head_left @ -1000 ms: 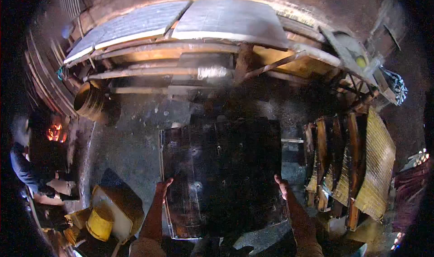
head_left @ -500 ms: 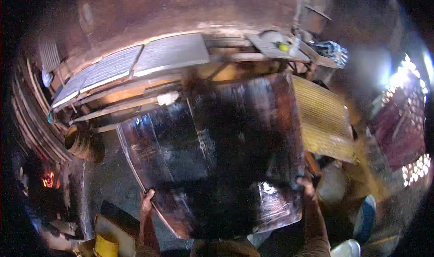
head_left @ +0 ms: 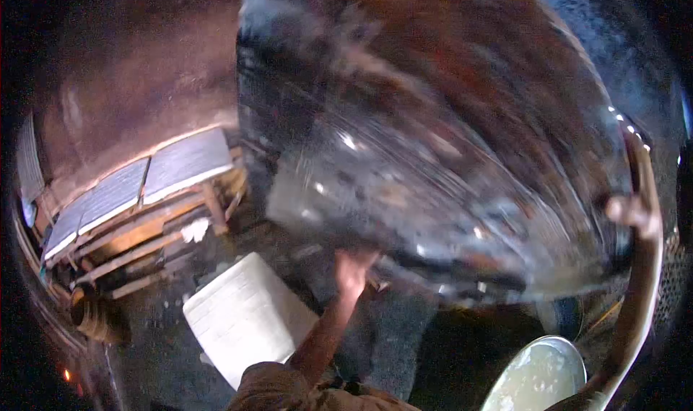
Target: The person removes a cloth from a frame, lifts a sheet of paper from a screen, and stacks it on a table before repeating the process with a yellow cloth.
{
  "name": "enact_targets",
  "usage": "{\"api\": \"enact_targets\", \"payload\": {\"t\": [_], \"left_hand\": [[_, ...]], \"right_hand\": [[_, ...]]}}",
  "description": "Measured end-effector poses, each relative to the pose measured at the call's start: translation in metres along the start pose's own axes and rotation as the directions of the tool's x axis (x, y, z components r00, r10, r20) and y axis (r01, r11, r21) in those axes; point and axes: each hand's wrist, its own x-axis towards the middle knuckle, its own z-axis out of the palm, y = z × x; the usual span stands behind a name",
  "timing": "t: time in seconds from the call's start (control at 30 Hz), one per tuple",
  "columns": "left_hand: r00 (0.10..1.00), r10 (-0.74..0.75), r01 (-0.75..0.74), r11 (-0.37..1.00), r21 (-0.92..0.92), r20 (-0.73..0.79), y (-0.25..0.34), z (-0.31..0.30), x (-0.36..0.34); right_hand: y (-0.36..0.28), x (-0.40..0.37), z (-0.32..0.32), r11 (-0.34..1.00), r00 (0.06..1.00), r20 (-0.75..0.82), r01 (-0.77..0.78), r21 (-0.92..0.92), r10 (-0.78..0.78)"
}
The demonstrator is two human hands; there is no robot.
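A large dark, glossy panel (head_left: 433, 151) fills the upper right of the view, tilted and smeared by motion. Streaks and bright glints run across its surface; I cannot make out its material. My right hand (head_left: 632, 212) grips its right edge, thumb lying on the near face and fingers behind. At the lower edge, my left hand (head_left: 354, 270) is closed on the panel, with its fingers partly blurred. Below and left of the left forearm stands a white block-like object (head_left: 238, 313).
An oval basin (head_left: 541, 375) with pale contents stands at lower right. Ridged sheets (head_left: 188, 162) lie on a wooden rack along the left wall. A barrel-shaped vessel (head_left: 97, 317) sits at left, with a small fire (head_left: 67, 375) glowing near the lower left edge.
The panel has gone up and to the right, and is now tilted. Both hands moved with it, keeping hold. The white block has come into view as my head turned right.
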Motion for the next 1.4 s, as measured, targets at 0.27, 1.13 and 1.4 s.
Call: {"api": "enact_targets", "payload": {"t": [0.27,1.13,1.4], "left_hand": [[0.937,-0.319,0.35,0.858,-0.376,0.143,-0.005,0.19,0.168],[0.956,0.056,0.24,0.415,0.877,-0.288,-0.123,0.003,0.172],[0.967,0.228,0.051,0.251,0.967,-0.11,-0.119,-0.024,0.171]], "right_hand": [[-0.016,0.081,0.177,0.674,0.973,0.228,0.143,-0.725,0.039],[0.362,-0.056,0.414,0.766,0.73,-0.254,-0.553,0.327,0.635],[0.336,-0.073,0.413,0.796,0.812,-0.265,-0.349,0.495,0.521]]}}
